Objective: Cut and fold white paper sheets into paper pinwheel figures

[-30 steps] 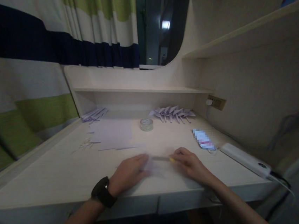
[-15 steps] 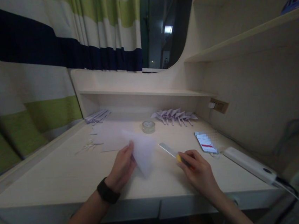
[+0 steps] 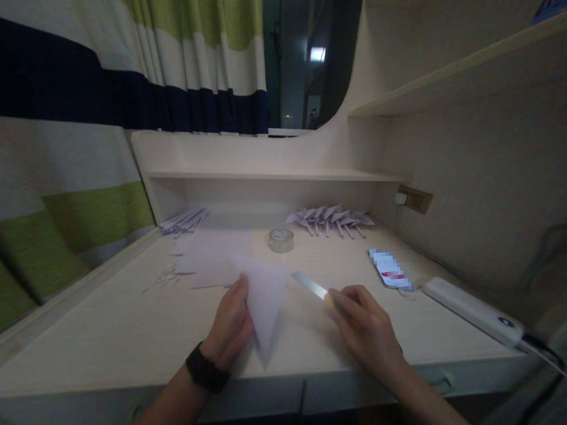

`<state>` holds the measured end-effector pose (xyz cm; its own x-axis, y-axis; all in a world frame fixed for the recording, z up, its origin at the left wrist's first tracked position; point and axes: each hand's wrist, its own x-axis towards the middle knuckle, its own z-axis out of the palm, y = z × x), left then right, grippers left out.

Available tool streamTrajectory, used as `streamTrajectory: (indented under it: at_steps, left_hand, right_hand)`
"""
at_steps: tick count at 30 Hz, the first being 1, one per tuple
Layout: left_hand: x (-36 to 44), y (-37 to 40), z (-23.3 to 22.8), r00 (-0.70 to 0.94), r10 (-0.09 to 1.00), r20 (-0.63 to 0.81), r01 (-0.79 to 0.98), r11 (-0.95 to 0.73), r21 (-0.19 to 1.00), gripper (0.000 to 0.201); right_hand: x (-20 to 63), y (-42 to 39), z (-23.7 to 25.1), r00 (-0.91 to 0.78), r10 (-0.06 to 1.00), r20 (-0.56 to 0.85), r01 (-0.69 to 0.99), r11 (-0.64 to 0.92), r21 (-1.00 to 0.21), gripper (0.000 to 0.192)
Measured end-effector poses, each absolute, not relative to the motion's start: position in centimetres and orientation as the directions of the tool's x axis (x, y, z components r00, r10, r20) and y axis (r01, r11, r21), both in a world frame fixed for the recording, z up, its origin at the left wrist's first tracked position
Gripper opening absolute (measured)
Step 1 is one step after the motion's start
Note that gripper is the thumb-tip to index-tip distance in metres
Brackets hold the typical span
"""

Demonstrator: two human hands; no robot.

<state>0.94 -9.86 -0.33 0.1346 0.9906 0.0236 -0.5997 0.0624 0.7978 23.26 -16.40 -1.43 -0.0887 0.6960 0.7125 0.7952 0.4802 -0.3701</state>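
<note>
My left hand (image 3: 234, 324) pinches a folded sheet of white paper (image 3: 268, 301), a triangle whose lower corner points down toward the desk front. In my right hand (image 3: 367, 325) is a utility knife (image 3: 311, 286) with a long blade out and a yellow part at the grip. The blade tip lies close to the right corner of the paper; whether they touch I cannot tell. Behind the left hand, flat white paper sheets (image 3: 211, 249) lie on the desk (image 3: 139, 333).
A roll of clear tape (image 3: 281, 240) stands mid-desk. Several paper pinwheels (image 3: 331, 219) lie at the back right, rolled paper sticks (image 3: 183, 221) at the back left. Small scraps (image 3: 169, 275) sit left. A phone (image 3: 390, 269) and a white power strip (image 3: 473, 311) are on the right.
The knife has moved left, bringing its blade tip to the paper's right corner. My left hand has shifted slightly left and turned the paper, so its lower corner hangs lower.
</note>
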Motion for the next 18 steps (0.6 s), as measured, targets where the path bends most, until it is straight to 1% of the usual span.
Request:
streamTrajectory:
  at_steps: [6,11,18]
  left_hand:
    - [0.91,-10.03,-0.18,0.134,0.991,-0.008,-0.597,0.087,0.797,0.029]
    - [1.02,-9.9,-0.31,0.133,0.991,0.012,-0.6,0.07,0.797,0.033]
    - [1.0,-10.04,-0.13,0.101,0.995,0.004,-0.587,0.057,0.808,0.028]
  right_hand:
    - [22.99,-16.27,-1.61,-0.108,0.721,0.685,0.809,0.464,-0.361,0.027]
    - [22.58,-16.25,-1.64,-0.139,0.744,0.654,0.821,0.456,-0.344,0.027]
    - [22.88,-16.08,-1.46,-0.079,0.723,0.687,0.814,0.445,-0.375,0.027]
